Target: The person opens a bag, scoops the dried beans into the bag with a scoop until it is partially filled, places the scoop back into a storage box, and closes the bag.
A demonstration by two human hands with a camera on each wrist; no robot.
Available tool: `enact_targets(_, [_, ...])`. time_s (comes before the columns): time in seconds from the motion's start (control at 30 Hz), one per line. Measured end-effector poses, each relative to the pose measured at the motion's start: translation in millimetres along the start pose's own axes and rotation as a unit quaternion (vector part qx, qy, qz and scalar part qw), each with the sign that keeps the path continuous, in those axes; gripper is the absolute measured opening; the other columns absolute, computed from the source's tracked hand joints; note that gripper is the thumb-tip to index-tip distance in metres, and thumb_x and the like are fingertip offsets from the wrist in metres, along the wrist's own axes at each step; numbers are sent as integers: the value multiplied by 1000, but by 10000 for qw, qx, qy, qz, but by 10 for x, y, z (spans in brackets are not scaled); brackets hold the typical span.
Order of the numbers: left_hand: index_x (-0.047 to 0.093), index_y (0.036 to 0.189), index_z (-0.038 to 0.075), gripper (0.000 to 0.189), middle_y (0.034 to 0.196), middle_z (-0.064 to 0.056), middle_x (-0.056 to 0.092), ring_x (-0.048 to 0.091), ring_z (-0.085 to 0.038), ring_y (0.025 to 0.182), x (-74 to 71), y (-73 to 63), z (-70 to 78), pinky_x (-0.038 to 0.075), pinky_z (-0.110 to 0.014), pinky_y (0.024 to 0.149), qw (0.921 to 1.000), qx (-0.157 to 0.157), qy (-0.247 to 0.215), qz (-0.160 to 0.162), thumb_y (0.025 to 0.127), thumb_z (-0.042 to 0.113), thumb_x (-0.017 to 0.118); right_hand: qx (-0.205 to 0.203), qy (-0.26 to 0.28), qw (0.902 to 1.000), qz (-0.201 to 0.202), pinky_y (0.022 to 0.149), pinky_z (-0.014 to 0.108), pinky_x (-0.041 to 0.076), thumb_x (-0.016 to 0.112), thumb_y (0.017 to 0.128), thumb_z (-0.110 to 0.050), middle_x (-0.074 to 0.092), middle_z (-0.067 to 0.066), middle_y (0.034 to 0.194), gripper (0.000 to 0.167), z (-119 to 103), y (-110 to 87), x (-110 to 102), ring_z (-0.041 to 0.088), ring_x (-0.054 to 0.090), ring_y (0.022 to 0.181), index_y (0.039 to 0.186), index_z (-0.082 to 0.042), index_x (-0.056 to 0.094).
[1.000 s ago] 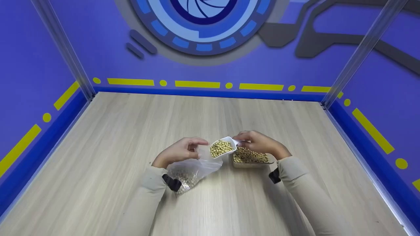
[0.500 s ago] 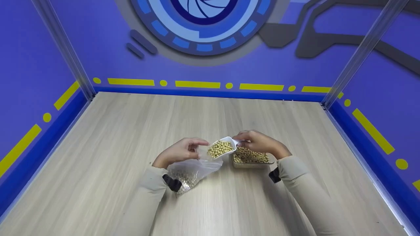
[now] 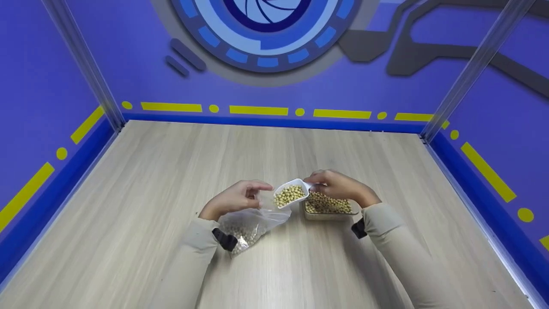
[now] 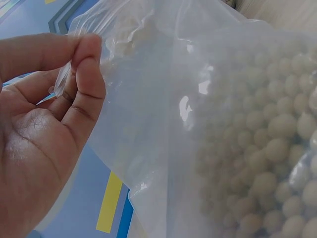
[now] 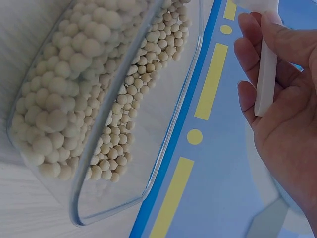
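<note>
My left hand (image 3: 235, 198) pinches the edge of a clear plastic bag (image 4: 143, 99) between thumb and fingers, keeping its mouth raised. Soybeans (image 4: 267, 163) show through the bag's wall, and its lower part lies on the table. From the right, my right hand (image 3: 336, 187) grips the handle of a white scoop (image 5: 267, 79). Pale soybeans (image 3: 289, 195) lie in the scoop, whose front lip overlaps the bag's mouth in the head view. Just below that hand stands a clear rectangular container (image 3: 328, 215) holding many more soybeans (image 5: 74, 74).
A light wood table (image 3: 274, 266) carries the bag and container. Blue panels (image 3: 274, 96) with yellow marks close in the back and both sides. Black wrist cameras sit on both forearms, the left one (image 3: 224, 239) overlapping the bag in the head view.
Soybeans in the scoop slid toward its front lip over the bag's mouth, and the pile there now looks slightly smaller. Both hands, the bag and the container stay nearly in place.
</note>
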State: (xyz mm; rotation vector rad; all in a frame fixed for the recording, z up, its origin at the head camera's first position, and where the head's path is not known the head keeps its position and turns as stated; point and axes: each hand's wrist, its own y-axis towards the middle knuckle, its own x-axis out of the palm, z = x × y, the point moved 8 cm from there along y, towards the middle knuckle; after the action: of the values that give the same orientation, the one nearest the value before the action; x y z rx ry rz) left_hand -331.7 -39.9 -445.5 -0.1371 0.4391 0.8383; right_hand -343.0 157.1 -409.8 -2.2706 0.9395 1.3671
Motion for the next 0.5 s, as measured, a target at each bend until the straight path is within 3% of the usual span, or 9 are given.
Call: enact_targets(0.5, [56, 130, -6, 49, 113, -24, 59, 44, -9, 72, 23, -1, -6, 40, -17, 60, 9998, 68, -169, -72, 81, -6, 61, -87, -358, 9993, -47, 81, 41, 52, 57, 89, 5, 68, 15, 102, 29, -69, 4, -25, 25, 62, 92, 116, 2, 68])
